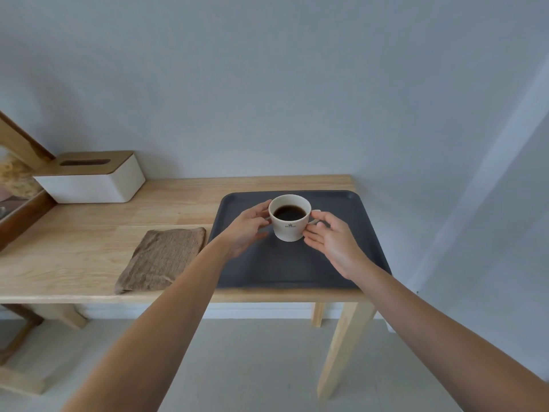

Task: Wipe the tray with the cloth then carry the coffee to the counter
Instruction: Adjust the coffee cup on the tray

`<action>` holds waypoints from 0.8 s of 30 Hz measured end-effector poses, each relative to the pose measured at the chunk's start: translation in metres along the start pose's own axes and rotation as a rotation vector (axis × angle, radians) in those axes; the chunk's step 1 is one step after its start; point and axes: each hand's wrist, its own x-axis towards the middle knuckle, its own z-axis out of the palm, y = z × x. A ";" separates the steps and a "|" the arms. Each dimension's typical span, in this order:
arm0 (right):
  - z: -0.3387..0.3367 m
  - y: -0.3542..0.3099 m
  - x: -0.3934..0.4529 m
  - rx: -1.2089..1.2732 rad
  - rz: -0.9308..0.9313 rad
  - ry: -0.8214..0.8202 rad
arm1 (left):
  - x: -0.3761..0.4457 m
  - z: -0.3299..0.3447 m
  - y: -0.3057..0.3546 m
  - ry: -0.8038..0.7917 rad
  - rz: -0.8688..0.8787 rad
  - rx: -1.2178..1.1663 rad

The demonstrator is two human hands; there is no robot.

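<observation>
A white cup of black coffee stands on a dark grey tray at the right end of a light wooden table. My left hand is at the cup's left side, fingers spread and touching its wall. My right hand is at the cup's right side by the handle, fingers apart, fingertips close to the cup. Neither hand has closed around the cup. A folded brown cloth lies flat on the table just left of the tray.
A white tissue box with a wooden lid stands at the back left of the table. A dark wooden frame leans at the far left edge. A grey wall runs behind the table, with a corner at the right. Pale floor lies below.
</observation>
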 end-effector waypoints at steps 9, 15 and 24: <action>-0.038 -0.006 -0.002 -0.474 -0.206 0.179 | -0.003 -0.015 -0.003 0.308 0.062 0.268; -0.093 0.015 0.018 -0.917 -0.064 0.193 | -0.016 -0.065 -0.039 0.513 -0.044 0.891; -0.099 0.027 0.022 -0.900 0.045 0.166 | 0.000 -0.070 -0.057 0.511 0.000 1.067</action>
